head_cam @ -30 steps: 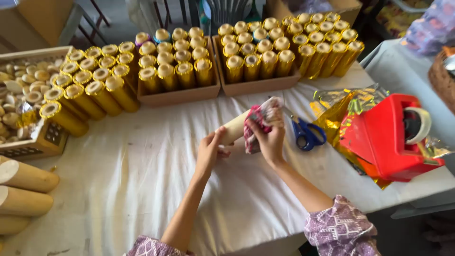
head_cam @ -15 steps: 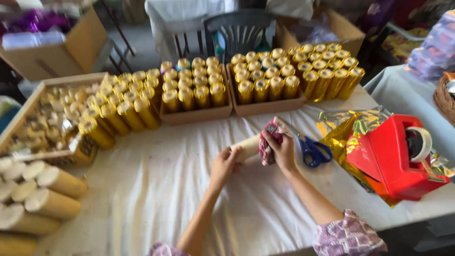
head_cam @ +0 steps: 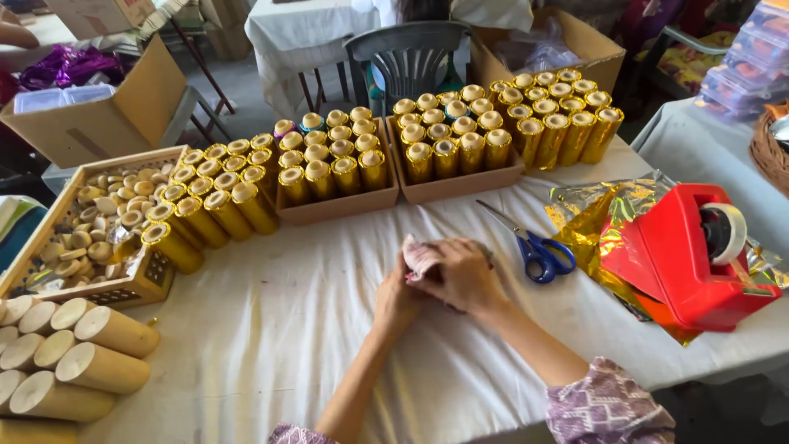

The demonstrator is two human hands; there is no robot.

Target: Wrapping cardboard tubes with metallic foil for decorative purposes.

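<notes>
My hands meet over the middle of the white-clothed table (head_cam: pixel 271 345). My right hand (head_cam: pixel 462 275) is closed on a pink patterned cloth (head_cam: pixel 417 257) and lies over my left hand (head_cam: pixel 396 302). My left hand grips a plain wooden tube, which the cloth and both hands now hide almost fully. Blue-handled scissors (head_cam: pixel 538 251) lie just right of my right hand.
A red tape dispenser (head_cam: pixel 682 255) sits on gold foil sheets (head_cam: pixel 585 215) at the right. Cardboard trays of several gold-wrapped tubes (head_cam: pixel 337 168) line the far side. Plain wooden tubes (head_cam: pixel 78 362) are stacked near left, behind them a wooden crate of round caps (head_cam: pixel 82 234). A grey chair (head_cam: pixel 407 57) stands beyond.
My hands have lowered toward the table and closed together over the tube, which was sticking out to the left before. The view has tilted, bringing the far side of the room into sight.
</notes>
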